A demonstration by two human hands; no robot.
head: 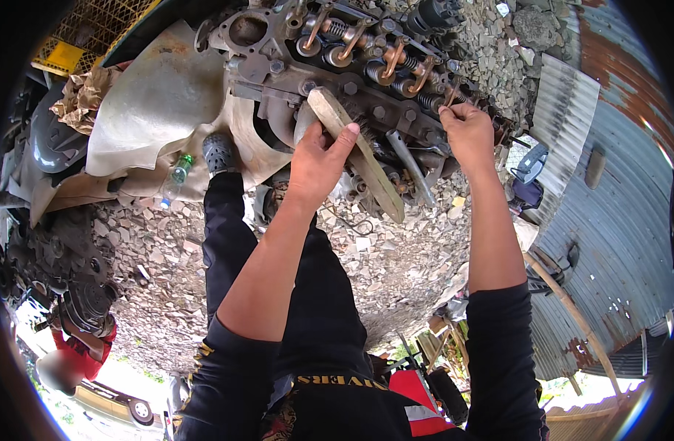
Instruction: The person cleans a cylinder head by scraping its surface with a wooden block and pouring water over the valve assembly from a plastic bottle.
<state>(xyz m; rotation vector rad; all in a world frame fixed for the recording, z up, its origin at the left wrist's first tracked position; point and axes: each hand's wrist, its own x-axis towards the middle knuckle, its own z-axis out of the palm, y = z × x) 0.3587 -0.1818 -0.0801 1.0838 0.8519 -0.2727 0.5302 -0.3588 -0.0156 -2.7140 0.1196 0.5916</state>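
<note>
My left hand (323,160) is closed around a worn wooden stick (376,175), which slants over the side of an engine cylinder head (337,82). At the right end of the head, my right hand (469,129) has its thumb and fingertips together at the last valve spring (429,101) and rocker arm; whether they grip a part is not plain. Rocker arms (392,62) and springs run in a row along the top. A metal tube (411,165) leans against the engine's near side, right of the stick. Bolts and the exhaust manifold (279,118) show below the row.
Pale sheeting (160,99) lies left of the engine, with a green-tinted plastic bottle (180,172) on it. Gravel (370,259) covers the ground. Corrugated metal sheets (618,209) stand at the right. Another person in red (80,353) is at the lower left, beside dark machine parts.
</note>
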